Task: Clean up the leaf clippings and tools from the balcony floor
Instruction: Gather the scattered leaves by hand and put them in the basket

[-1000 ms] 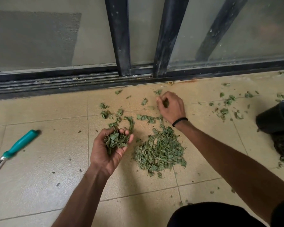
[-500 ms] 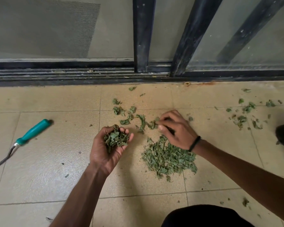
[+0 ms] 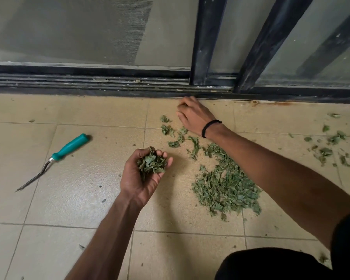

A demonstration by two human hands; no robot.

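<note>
left hand [image 3: 141, 174]: cupped palm-up, loosely closed on a wad of leaf clippings [image 3: 152, 163], same as a second ago
right hand [image 3: 192, 116]: moved from the pile [image 3: 226, 184] up to 12 o'clock by the door track [image 3: 109, 81], fingers curled, probably pinching a stray scrap, can't tell
hand fork [image 3: 55, 156]: untouched at 9 o'clock
progress: strays first, the pile's still waiting

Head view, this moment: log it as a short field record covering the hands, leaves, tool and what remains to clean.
left hand: palm up, cupping a clump of green leaf clippings
right hand: knuckles up on the beige tiled floor by the black sliding-door track; contents hidden
main pile of green leaf clippings: on floor, under right forearm
scattered leaf bits: far right
teal-handled metal garden fork: lying on floor, left, untouched
remaining: pile, scatter, fork
</note>
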